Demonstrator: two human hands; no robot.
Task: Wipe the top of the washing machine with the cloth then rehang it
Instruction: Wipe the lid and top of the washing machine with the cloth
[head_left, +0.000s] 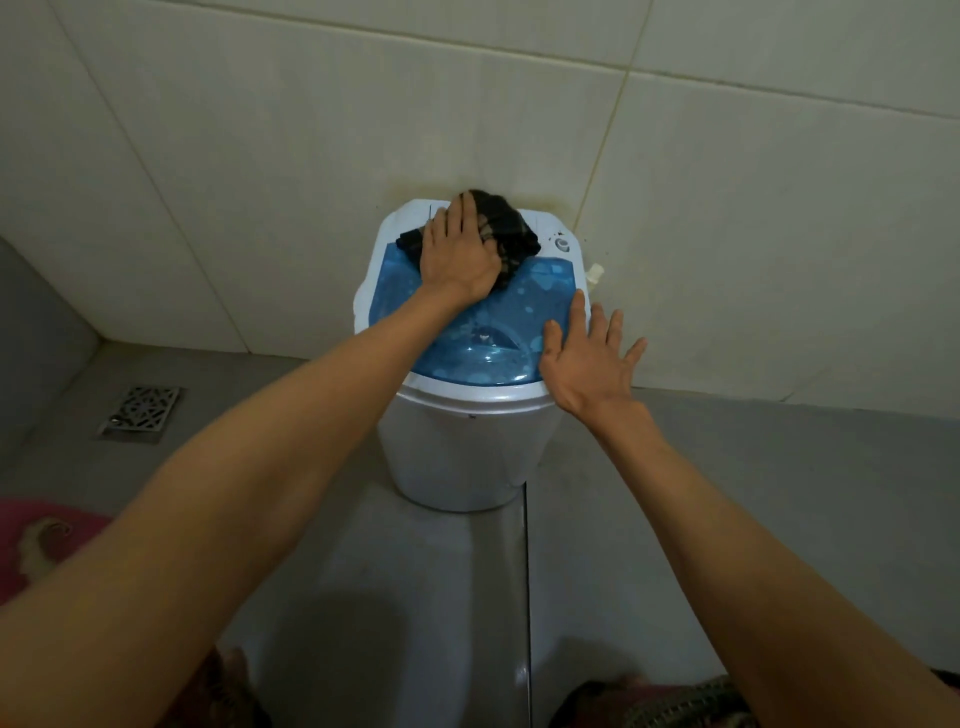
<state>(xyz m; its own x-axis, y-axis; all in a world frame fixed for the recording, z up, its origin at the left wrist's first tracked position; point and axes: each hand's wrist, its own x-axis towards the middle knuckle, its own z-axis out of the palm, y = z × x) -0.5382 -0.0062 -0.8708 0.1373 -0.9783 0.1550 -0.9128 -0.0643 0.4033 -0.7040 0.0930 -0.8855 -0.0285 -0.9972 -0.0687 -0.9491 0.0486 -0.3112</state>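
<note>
A small white washing machine (457, 447) with a translucent blue lid (540, 296) stands against the tiled wall. A dark checked cloth (511, 228) lies bunched on the back of its top. My left hand (457, 254) presses flat on the cloth, palm down, over the machine's rear left. My right hand (589, 353) rests with fingers spread on the lid's right front edge and holds nothing.
A control knob (562, 244) sits at the machine's back right, a white hose fitting (596, 273) beside it. A metal floor drain (140, 413) lies on the grey floor at left. A pink mat (47, 540) shows at the lower left.
</note>
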